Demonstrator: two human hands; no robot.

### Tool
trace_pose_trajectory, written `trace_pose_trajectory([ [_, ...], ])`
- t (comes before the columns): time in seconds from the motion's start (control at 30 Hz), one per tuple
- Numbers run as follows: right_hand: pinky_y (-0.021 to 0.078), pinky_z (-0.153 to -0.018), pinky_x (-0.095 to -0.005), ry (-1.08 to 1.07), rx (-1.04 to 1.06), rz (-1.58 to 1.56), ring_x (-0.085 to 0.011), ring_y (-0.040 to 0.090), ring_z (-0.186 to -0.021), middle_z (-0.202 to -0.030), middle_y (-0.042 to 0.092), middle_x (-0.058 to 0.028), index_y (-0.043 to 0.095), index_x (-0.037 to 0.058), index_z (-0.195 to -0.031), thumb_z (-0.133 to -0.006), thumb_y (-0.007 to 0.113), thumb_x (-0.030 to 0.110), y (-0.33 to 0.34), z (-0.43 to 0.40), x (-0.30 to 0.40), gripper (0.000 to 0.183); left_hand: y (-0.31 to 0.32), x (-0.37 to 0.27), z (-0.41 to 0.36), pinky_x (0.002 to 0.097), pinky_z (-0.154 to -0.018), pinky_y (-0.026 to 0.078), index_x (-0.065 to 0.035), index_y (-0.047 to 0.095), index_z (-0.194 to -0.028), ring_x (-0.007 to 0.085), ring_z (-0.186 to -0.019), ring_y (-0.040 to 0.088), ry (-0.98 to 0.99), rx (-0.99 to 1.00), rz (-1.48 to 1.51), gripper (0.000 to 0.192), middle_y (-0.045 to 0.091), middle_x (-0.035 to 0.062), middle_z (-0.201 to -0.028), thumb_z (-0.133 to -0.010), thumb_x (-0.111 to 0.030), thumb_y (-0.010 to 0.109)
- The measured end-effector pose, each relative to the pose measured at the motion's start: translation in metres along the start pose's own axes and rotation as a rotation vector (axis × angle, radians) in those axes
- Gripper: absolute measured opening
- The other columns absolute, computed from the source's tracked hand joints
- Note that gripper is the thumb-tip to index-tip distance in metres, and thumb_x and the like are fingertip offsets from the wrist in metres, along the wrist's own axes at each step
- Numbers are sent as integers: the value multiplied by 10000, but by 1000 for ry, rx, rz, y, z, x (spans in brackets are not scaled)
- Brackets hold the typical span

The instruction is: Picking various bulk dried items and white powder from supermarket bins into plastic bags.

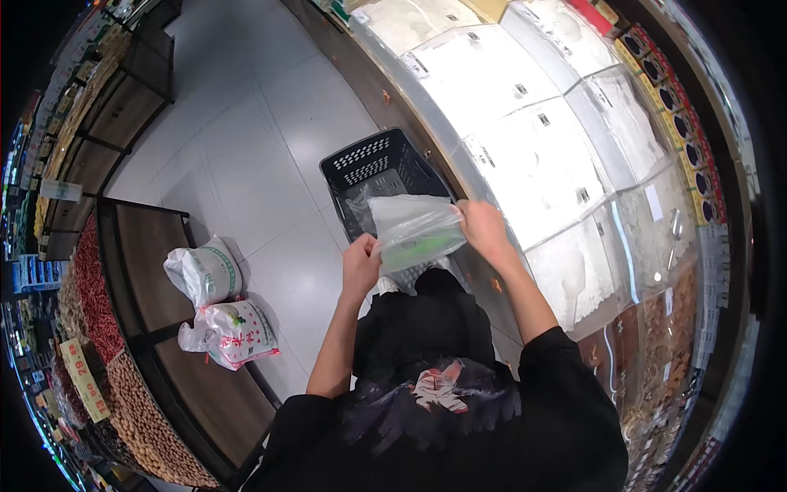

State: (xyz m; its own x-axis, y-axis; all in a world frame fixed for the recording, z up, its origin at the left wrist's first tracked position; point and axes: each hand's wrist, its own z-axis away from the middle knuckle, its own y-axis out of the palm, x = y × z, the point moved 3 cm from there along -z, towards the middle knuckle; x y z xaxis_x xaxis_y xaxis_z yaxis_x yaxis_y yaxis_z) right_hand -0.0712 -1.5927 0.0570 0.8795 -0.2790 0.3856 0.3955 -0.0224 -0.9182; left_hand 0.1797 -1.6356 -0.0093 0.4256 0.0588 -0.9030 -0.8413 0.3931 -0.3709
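Note:
A thin translucent plastic bag (418, 230) with green print is stretched between my two hands. My left hand (361, 265) pinches its left edge, and my right hand (484, 229) grips the upper right corner. Whether the bag's mouth is parted I cannot tell. Below it on the floor stands a black plastic shopping basket (363, 157) with perforated walls. Some clear plastic (363, 206) lies inside the basket; the bag hides part of it.
To the right, a counter holds bins of white powder (535, 160) under clear lids, with a metal scoop (675, 230). Two filled sacks, a green-printed one (215, 270) and a red-printed one (237, 332), rest on the floor at left. Beyond them are dried red chillies (95, 295) in a display.

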Motion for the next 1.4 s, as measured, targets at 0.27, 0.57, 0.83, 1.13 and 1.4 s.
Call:
trace_pose_trajectory([
  [0.27, 506, -659, -499, -29, 303, 22, -400, 644, -734, -742, 649, -198, 658, 49, -832, -914, 547, 277, 104, -16, -33, 267, 25, 73, 20, 402, -582, 451, 13, 537, -813, 362, -615, 585, -283, 29, -147, 206, 584, 185, -652, -903, -158, 608],
  [0.57, 521, -729, -504, 125, 490, -63, -414, 653, -787, -800, 664, -207, 644, 50, -859, -896, 527, 216, 162, -111, -75, 206, 43, 104, -97, 430, -600, 456, 13, 524, -821, 383, -648, 593, -368, 64, -202, 185, 585, 206, -682, -904, -140, 589],
  [0.83, 509, -770, -524, 392, 535, -166, -425, 645, -870, -887, 667, -240, 664, 34, -874, -927, 513, 234, 242, -171, -107, 257, 86, 176, -222, 469, -672, 465, 5, 544, -872, 428, -771, 608, -323, 136, -393, 72, 614, 227, -766, -842, -56, 568],
  [1.13, 386, -359, -274, 1045, 290, -1025, -154, 535, -423, -625, 565, -97, 595, -33, -893, -909, 421, 103, 404, -232, -163, 221, 141, 290, -327, 454, -778, 490, 2, 591, -919, 388, -868, 643, -497, 96, -341, 176, 667, 204, -848, -892, -172, 594],
  [1.4, 410, -402, -272, 1258, 484, -1090, -149, 540, -443, -575, 489, -36, 550, 34, -784, -975, 421, 259, 432, -240, -172, 322, 150, 316, -308, 436, -832, 495, 7, 643, -928, 386, -937, 635, -628, 275, -443, 214, 674, 219, -913, -881, -200, 621],
])
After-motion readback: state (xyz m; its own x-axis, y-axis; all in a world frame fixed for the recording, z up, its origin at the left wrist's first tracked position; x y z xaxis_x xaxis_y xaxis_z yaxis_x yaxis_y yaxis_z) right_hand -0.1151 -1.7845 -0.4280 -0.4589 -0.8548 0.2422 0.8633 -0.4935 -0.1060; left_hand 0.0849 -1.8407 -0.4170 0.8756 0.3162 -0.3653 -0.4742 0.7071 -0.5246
